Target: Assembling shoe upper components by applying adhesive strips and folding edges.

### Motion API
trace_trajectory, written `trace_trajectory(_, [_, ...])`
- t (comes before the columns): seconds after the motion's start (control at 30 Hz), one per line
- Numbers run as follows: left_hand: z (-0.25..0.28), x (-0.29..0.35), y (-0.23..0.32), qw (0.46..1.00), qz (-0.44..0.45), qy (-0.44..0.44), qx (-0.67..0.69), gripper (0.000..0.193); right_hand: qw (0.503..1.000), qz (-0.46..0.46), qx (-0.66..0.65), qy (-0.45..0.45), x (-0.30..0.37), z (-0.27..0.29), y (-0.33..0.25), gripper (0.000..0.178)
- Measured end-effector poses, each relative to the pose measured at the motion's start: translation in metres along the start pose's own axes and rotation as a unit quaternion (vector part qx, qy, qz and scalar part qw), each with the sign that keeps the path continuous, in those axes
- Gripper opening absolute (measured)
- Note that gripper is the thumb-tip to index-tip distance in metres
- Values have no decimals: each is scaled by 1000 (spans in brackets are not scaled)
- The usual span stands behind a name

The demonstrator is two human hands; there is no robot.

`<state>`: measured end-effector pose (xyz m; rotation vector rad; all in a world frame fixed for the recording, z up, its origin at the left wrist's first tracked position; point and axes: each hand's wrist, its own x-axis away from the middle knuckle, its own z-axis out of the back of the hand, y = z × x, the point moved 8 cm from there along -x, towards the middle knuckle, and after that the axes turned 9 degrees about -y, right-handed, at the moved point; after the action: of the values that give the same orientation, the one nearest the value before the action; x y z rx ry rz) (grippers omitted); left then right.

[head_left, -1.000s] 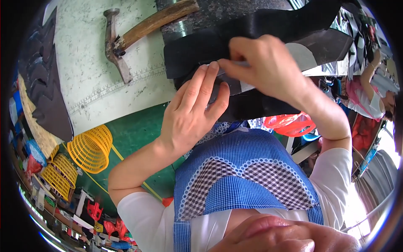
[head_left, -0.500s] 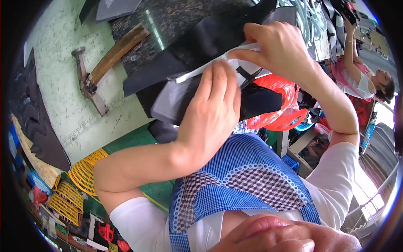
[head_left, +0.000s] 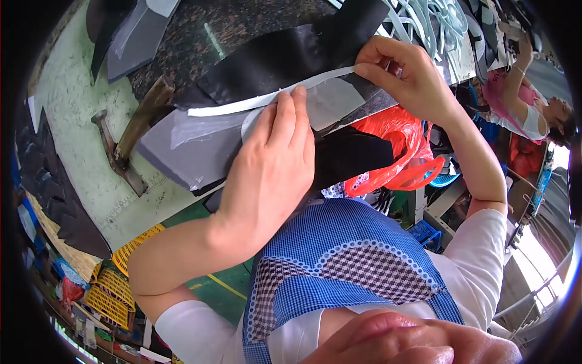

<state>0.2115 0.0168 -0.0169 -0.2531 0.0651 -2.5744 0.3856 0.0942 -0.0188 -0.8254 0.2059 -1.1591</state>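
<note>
A narrow white strip runs along the border between a grey panel and a black leather-like piece. My left hand lies with its fingers stretched flat, their tips pressing on the strip near its middle. A pinch of my right hand holds the strip's right end, its thumb and forefinger together. The strip's left end lies loose on the panel's upper edge. Pale, shiny patches show on the grey panel, and part of it is hidden under my left hand.
Left of the work lies a hammer with a wooden handle. Grey and black cut pieces rest beyond it. Pale strips pile up at the far right. A red plastic bag hangs nearby; another person works at right.
My left hand has moved left and lies flatter. The white strip and more of the grey panel now show. My right hand has shifted slightly right and down, and the view has shifted too.
</note>
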Motion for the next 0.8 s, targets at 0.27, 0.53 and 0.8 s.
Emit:
trace_trajectory(0.27, [17, -32, -14, 988, 52, 33, 140, 55, 999, -4, 10, 33, -15, -2, 10, 21])
trace_trajectory(0.53, [9, -51, -25, 985, 51, 69, 148, 37, 998, -3, -27, 58, -15, 6, 22, 24])
trace_trajectory(0.8, [6, -53, -26, 992, 62, 76, 80, 52, 995, -16, 57, 80, -21, 49, -5, 17])
